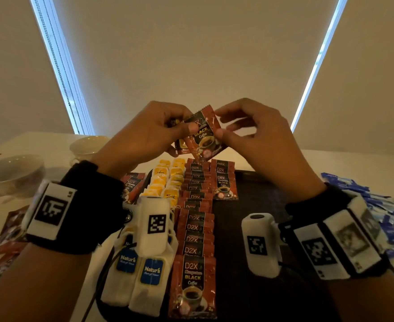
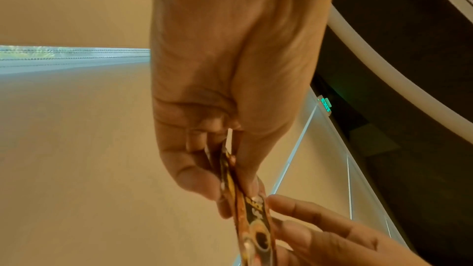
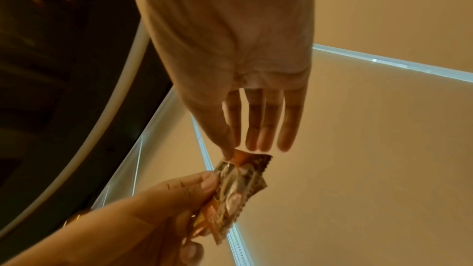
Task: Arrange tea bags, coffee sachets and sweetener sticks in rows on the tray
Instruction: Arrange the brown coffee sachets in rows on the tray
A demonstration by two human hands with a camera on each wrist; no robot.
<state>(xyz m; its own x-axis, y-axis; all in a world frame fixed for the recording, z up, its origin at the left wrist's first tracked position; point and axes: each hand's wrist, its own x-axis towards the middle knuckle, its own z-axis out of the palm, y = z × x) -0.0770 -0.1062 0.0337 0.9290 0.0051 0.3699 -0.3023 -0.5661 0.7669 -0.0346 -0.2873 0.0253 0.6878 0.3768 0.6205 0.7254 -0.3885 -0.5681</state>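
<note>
Two hands (image 1: pixel 145 131) (image 1: pixel 256 135), two cups (image 1: pixel 12 175) (image 1: pixel 89 145), one tray (image 1: pixel 249 205). Two blue-tagged tea bags (image 1: pixel 152 273) show whole; the overlapping coffee sachets (image 1: pixel 195 249), yellow tea bags (image 1: pixel 161 180) and blue sticks (image 1: pixel 391 217) cannot be counted.

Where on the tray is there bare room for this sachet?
Free: the dark tray right of the full coffee row, below the short second row. Crowded: tea bags fill the left side; blue sticks pile off-tray, right.

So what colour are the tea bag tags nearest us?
Blue tags with white lettering; head view.
</note>
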